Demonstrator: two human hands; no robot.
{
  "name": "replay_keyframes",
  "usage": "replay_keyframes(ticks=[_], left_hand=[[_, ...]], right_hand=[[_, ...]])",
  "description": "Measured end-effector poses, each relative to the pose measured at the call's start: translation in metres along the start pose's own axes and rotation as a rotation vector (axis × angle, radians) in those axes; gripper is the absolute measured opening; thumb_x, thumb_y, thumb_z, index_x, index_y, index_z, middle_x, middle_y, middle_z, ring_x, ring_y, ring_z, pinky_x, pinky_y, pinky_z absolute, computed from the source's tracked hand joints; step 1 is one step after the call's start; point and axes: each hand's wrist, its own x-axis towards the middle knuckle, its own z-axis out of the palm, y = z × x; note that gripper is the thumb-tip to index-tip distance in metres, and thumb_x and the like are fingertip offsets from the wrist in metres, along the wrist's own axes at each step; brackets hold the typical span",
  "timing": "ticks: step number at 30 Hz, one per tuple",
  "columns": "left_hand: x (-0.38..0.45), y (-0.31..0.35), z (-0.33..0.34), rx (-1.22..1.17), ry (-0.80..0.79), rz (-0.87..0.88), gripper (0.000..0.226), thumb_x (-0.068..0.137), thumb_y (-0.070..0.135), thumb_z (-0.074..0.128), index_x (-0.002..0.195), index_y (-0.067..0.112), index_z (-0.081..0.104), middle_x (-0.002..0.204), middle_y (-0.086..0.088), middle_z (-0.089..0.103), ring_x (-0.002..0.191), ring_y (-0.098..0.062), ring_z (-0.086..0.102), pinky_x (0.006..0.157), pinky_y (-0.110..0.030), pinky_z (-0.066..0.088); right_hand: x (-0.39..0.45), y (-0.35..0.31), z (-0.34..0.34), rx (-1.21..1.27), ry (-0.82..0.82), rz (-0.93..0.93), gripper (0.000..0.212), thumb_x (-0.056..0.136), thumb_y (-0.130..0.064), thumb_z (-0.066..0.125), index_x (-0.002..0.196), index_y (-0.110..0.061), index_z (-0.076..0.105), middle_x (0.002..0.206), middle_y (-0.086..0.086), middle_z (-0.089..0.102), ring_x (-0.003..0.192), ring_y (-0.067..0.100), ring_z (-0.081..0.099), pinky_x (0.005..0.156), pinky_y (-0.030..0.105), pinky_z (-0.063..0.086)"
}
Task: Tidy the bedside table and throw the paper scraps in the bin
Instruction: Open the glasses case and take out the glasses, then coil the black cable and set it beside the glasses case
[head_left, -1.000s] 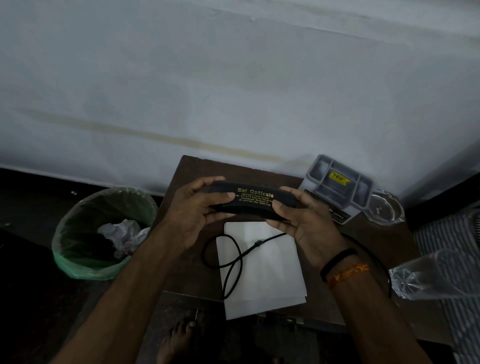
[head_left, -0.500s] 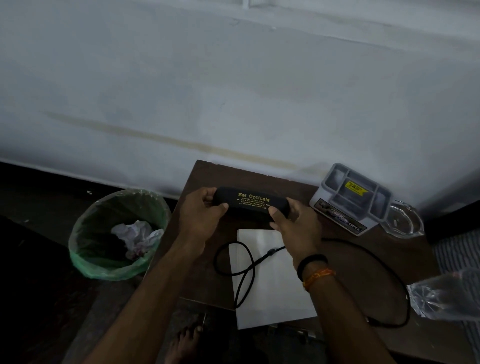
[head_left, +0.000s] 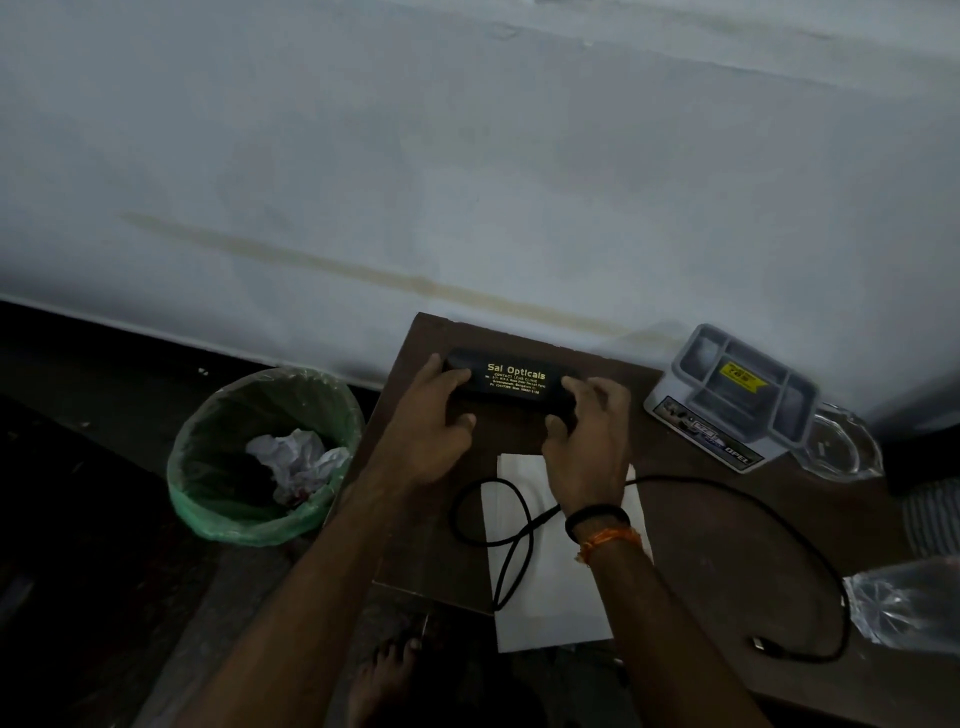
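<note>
Head view: the left hand (head_left: 436, 410) and right hand (head_left: 587, 431) grip the two ends of a black spectacle case (head_left: 511, 382) at the far left of the bedside table (head_left: 727, 519), near the wall. Just nearer lie white paper (head_left: 561, 587) and a looped black cable (head_left: 727, 491); a grey organiser (head_left: 732, 395) stands right, and the green-lined bin (head_left: 260, 452) with crumpled paper (head_left: 296, 457) sits on the floor to the left

I read "Sai Opticals" in gold on the black case (head_left: 511, 382), with small lines below it too fine to read. On the organizer (head_left: 727, 397) I read "OPEL".
</note>
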Motion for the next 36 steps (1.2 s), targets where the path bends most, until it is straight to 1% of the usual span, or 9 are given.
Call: replay_keyframes(ticks=[3, 11, 13, 16, 20, 23, 28, 33, 36], left_hand=[[-0.001, -0.004, -0.004, 0.099, -0.036, 0.046, 0.058, 0.094, 0.019, 0.061, 0.147, 0.020, 0.040, 0.165, -0.005, 0.008, 0.151, -0.022, 0.012, 0.110, -0.025, 0.016], [0.000, -0.005, -0.005, 0.164, -0.043, 0.061, 0.057, 0.092, 0.019, 0.064, 0.145, 0.014, 0.043, 0.163, -0.010, 0.015, 0.150, -0.025, 0.017, 0.112, -0.026, 0.019], [-0.001, -0.003, -0.004, 0.184, 0.063, 0.108, 0.047, 0.088, 0.018, 0.067, 0.133, 0.013, 0.054, 0.147, -0.011, 0.040, 0.135, -0.026, 0.042, 0.109, -0.027, 0.033], [-0.008, 0.012, -0.003, 0.059, 0.116, 0.217, 0.025, 0.085, 0.028, 0.072, 0.107, 0.018, 0.066, 0.105, 0.001, 0.065, 0.091, -0.009, 0.064, 0.082, -0.025, 0.055], [-0.019, 0.030, 0.006, 0.071, -0.254, 0.334, 0.032, 0.075, 0.050, 0.077, 0.095, 0.027, 0.069, 0.085, 0.014, 0.068, 0.074, 0.003, 0.063, 0.063, -0.015, 0.050], [-0.020, 0.032, 0.014, 0.251, -0.497, 0.332, 0.047, 0.066, 0.056, 0.081, 0.102, 0.028, 0.069, 0.092, 0.016, 0.064, 0.076, 0.002, 0.059, 0.059, -0.011, 0.041], [-0.019, 0.029, 0.023, 0.366, -0.497, 0.353, 0.054, 0.056, 0.066, 0.081, 0.095, 0.032, 0.066, 0.093, 0.018, 0.055, 0.081, 0.002, 0.053, 0.060, -0.015, 0.039], [-0.020, 0.025, 0.030, 0.460, -0.508, 0.354, 0.033, 0.068, 0.045, 0.083, 0.090, 0.025, 0.069, 0.096, 0.011, 0.052, 0.089, -0.008, 0.051, 0.072, -0.026, 0.047], [-0.019, 0.026, 0.029, 0.401, -0.452, 0.387, 0.013, 0.078, 0.028, 0.077, 0.086, 0.020, 0.071, 0.094, 0.008, 0.053, 0.088, -0.008, 0.053, 0.071, -0.023, 0.045]], right_hand=[[-0.004, 0.000, 0.000, -0.073, -0.054, -0.062, 0.045, 0.089, -0.009, 0.064, 0.132, -0.015, 0.057, 0.134, 0.005, 0.044, 0.117, 0.017, 0.051, 0.102, 0.026, 0.044], [0.000, 0.002, -0.019, -0.060, -0.188, -0.104, 0.039, 0.091, -0.008, 0.061, 0.129, -0.015, 0.060, 0.129, 0.003, 0.055, 0.117, 0.017, 0.054, 0.103, 0.027, 0.044], [0.000, 0.005, -0.030, -0.070, -0.211, -0.115, 0.031, 0.091, -0.007, 0.060, 0.120, -0.017, 0.067, 0.120, 0.001, 0.063, 0.109, 0.015, 0.060, 0.096, 0.026, 0.047], [0.001, 0.015, -0.051, -0.095, -0.263, -0.116, 0.021, 0.090, -0.006, 0.061, 0.104, -0.016, 0.073, 0.102, -0.001, 0.072, 0.093, 0.011, 0.065, 0.087, 0.025, 0.051], [0.003, 0.033, -0.081, -0.220, -0.336, -0.095, 0.015, 0.085, -0.008, 0.065, 0.090, -0.018, 0.075, 0.093, -0.003, 0.075, 0.082, 0.008, 0.064, 0.081, 0.022, 0.050], [-0.003, 0.042, -0.094, -0.230, -0.457, -0.107, 0.011, 0.082, -0.014, 0.071, 0.087, -0.023, 0.075, 0.086, -0.006, 0.073, 0.077, 0.003, 0.064, 0.078, 0.023, 0.054], [-0.015, 0.036, -0.085, -0.215, -0.638, -0.239, 0.033, 0.071, -0.022, 0.084, 0.101, -0.027, 0.073, 0.089, -0.012, 0.059, 0.080, 0.001, 0.059, 0.070, 0.019, 0.047], [-0.020, 0.031, -0.068, -0.271, -0.640, -0.303, 0.038, 0.069, -0.029, 0.085, 0.104, -0.030, 0.071, 0.095, -0.006, 0.054, 0.086, 0.005, 0.056, 0.071, 0.022, 0.045], [-0.020, 0.031, -0.063, -0.289, -0.600, -0.302, 0.031, 0.073, -0.030, 0.082, 0.102, -0.029, 0.071, 0.097, -0.006, 0.051, 0.088, 0.007, 0.054, 0.067, 0.018, 0.037]])
